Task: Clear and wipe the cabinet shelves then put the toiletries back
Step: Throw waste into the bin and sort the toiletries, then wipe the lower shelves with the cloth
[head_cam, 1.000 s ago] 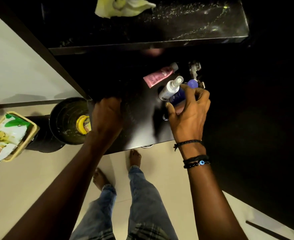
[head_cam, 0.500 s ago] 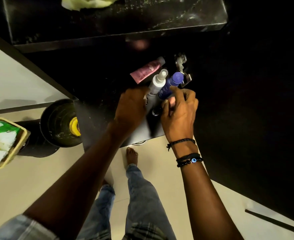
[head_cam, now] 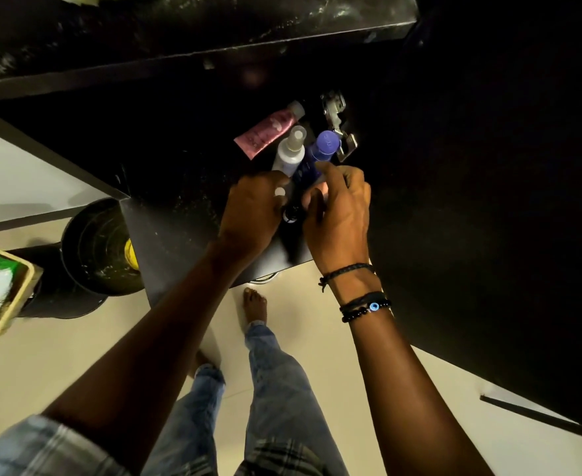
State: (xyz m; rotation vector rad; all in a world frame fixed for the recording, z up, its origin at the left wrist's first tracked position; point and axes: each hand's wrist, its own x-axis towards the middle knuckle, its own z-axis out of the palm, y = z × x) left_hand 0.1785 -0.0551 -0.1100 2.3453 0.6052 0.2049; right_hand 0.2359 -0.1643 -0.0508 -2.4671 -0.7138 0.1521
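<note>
**Keep the bottles upright**

Just below the hinge point(head_cam: 334, 111), the left hand point(head_cam: 251, 207) curls round the white spray bottle point(head_cam: 289, 156) and the right hand point(head_cam: 337, 214) round the purple-capped bottle point(head_cam: 320, 152). Best to grip low and move them slowly.

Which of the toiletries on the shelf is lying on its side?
The pink tube, flat at the back with no hand on it. The white spray bottle and the blue-capped bottle stand upright in front of it.
</note>
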